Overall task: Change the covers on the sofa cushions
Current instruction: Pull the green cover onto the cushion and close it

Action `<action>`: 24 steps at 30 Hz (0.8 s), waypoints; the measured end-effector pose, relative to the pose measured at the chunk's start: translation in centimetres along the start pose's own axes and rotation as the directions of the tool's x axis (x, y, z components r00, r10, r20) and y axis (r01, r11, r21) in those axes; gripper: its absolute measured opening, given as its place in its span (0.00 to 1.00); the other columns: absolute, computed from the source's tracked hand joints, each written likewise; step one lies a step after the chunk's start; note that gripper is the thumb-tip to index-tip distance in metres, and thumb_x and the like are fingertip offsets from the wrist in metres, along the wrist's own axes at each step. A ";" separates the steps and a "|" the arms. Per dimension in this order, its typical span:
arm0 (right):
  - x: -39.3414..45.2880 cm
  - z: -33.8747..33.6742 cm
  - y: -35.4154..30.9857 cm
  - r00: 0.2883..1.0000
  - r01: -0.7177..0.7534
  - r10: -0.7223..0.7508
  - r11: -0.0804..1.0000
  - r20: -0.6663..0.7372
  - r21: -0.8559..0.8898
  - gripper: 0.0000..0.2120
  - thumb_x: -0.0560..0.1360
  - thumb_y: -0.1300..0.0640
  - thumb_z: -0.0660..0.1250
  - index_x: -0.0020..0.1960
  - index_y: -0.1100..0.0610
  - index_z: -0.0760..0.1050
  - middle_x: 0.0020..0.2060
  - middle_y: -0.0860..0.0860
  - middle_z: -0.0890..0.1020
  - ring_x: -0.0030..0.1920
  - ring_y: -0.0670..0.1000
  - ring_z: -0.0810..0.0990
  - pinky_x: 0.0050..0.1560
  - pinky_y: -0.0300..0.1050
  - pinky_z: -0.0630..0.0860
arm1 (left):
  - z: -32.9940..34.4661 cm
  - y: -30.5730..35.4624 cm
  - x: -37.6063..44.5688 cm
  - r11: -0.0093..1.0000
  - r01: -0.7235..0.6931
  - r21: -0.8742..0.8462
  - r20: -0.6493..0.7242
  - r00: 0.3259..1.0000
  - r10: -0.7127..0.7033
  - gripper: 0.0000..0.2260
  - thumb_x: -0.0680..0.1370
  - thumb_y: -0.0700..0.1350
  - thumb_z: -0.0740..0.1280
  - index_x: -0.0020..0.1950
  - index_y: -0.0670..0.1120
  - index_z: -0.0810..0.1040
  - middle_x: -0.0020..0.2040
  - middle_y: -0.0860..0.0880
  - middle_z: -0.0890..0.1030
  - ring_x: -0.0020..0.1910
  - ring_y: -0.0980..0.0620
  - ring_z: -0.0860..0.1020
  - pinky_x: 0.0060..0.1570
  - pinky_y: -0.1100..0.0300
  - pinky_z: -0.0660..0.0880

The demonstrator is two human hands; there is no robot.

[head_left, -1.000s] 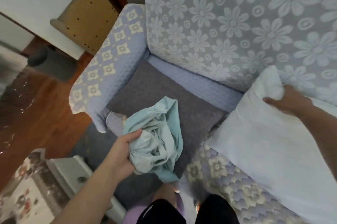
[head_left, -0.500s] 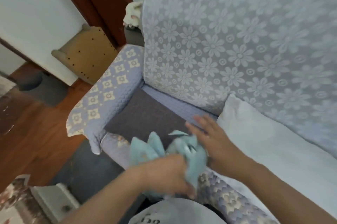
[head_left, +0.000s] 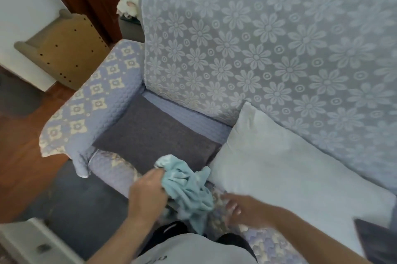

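Left hand (head_left: 148,195) grip curled tight on crumpled light-teal fabric cushion cover (head_left: 187,188), held over sofa's front edge. Right hand (head_left: 240,210) blurred beside cover, just below it; its grip: cannot tell. Bare white cushion (head_left: 290,167) lies on seat against floral lace-covered sofa back (head_left: 268,48), beside flat dark grey cushion (head_left: 154,132).
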State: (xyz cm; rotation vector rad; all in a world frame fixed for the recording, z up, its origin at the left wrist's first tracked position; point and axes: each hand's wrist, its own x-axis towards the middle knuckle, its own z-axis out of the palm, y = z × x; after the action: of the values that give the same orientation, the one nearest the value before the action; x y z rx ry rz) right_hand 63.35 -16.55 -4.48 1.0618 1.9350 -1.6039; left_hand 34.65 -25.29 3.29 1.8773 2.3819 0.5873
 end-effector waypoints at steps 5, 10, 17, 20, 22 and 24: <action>2.8 -12.9 4.0 0.843 -0.275 0.173 0.952 -0.509 -0.131 0.30 0.78 0.48 0.69 0.76 0.56 0.65 0.67 0.60 0.73 0.66 0.57 0.75 0.67 0.45 0.68 | -6.4 -3.1 3.0 0.998 -0.050 0.032 -0.366 0.929 0.059 0.08 0.75 0.38 0.66 0.36 0.39 0.77 0.33 0.43 0.78 0.33 0.46 0.73 0.33 0.56 0.63; 8.4 -21.9 5.2 0.731 -0.357 0.173 0.921 -0.660 -0.154 0.33 0.77 0.49 0.70 0.76 0.59 0.65 0.70 0.64 0.72 0.70 0.64 0.70 0.69 0.54 0.66 | -7.6 -6.2 3.8 0.972 -0.122 0.199 -0.399 0.896 0.194 0.09 0.73 0.35 0.68 0.33 0.41 0.74 0.30 0.43 0.73 0.28 0.42 0.71 0.32 0.54 0.62; 15.1 -22.0 9.4 0.734 -0.470 0.328 0.877 -0.594 -0.096 0.51 0.71 0.35 0.71 0.81 0.57 0.49 0.76 0.60 0.65 0.73 0.64 0.68 0.71 0.60 0.65 | -0.4 -8.4 -5.1 0.835 -0.246 0.492 0.714 0.663 -0.225 0.08 0.63 0.45 0.77 0.39 0.46 0.83 0.35 0.44 0.82 0.33 0.44 0.83 0.34 0.52 0.79; 15.4 -17.7 10.3 0.744 -0.525 0.406 0.846 -0.530 -0.090 0.52 0.72 0.34 0.70 0.81 0.57 0.46 0.76 0.59 0.65 0.73 0.62 0.68 0.71 0.59 0.65 | -0.1 -7.6 -5.8 0.779 0.439 0.448 0.835 0.106 -0.540 0.23 0.70 0.58 0.71 0.62 0.48 0.80 0.55 0.47 0.83 0.54 0.47 0.83 0.51 0.57 0.78; 14.6 -15.9 9.7 0.756 -0.516 0.419 0.854 -0.503 -0.064 0.47 0.74 0.36 0.69 0.81 0.56 0.52 0.75 0.58 0.67 0.72 0.61 0.69 0.70 0.57 0.66 | -0.6 -7.2 -4.3 0.486 0.831 0.270 0.895 -0.031 -0.446 0.18 0.72 0.54 0.75 0.57 0.47 0.83 0.51 0.49 0.85 0.49 0.52 0.84 0.51 0.61 0.80; 12.7 -15.0 8.7 0.773 -0.460 0.394 0.888 -0.498 -0.013 0.41 0.75 0.40 0.70 0.80 0.57 0.58 0.75 0.57 0.67 0.73 0.60 0.69 0.71 0.55 0.65 | -1.2 -6.7 -3.1 0.165 0.985 0.043 0.949 0.012 -0.316 0.15 0.75 0.43 0.75 0.59 0.40 0.83 0.55 0.42 0.85 0.52 0.47 0.84 0.57 0.55 0.79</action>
State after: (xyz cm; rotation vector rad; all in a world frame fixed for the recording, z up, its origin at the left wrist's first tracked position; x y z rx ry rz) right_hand 64.34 1.94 -15.45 1.8261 1.8544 -0.9979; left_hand 28.94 -29.77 1.62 0.0832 1.5924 0.2351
